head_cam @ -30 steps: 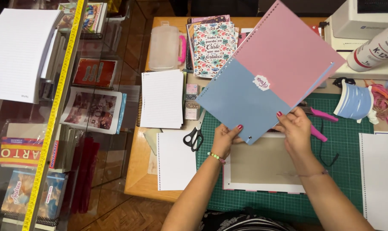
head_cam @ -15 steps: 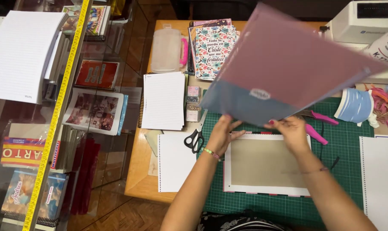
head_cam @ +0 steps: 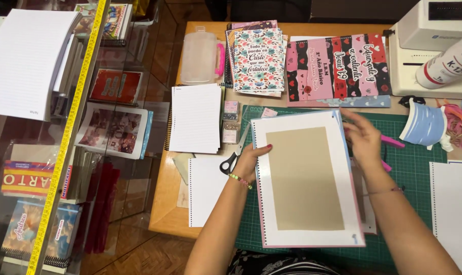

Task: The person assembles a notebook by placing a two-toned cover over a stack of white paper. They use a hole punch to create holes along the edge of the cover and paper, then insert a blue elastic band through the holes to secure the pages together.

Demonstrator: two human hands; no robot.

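A notebook cover (head_cam: 307,178) lies inside-up on the green cutting mat (head_cam: 414,163): white paper with a brown cardboard rectangle in its middle, pink and blue edges showing, and punched holes along its left side. My left hand (head_cam: 252,160) grips its left edge, thumb on top. My right hand (head_cam: 363,137) hovers at its upper right corner, fingers spread, holding nothing. Black-handled scissors (head_cam: 230,162) lie just left of my left hand. Pink pens (head_cam: 391,141) lie to the right of my right hand.
Behind the mat lie a floral notebook (head_cam: 257,58), a pink, red and black cover (head_cam: 338,66) and a clear plastic box (head_cam: 199,56). Lined paper stacks (head_cam: 196,118) sit left, a binding machine (head_cam: 434,40) and ribbon spool (head_cam: 427,125) right. A glass display case (head_cam: 63,137) stands left.
The pink and blue cover, held up in both hands before, has been flipped and now lies flat, inside-up, on the mat. My right hand has come off it.
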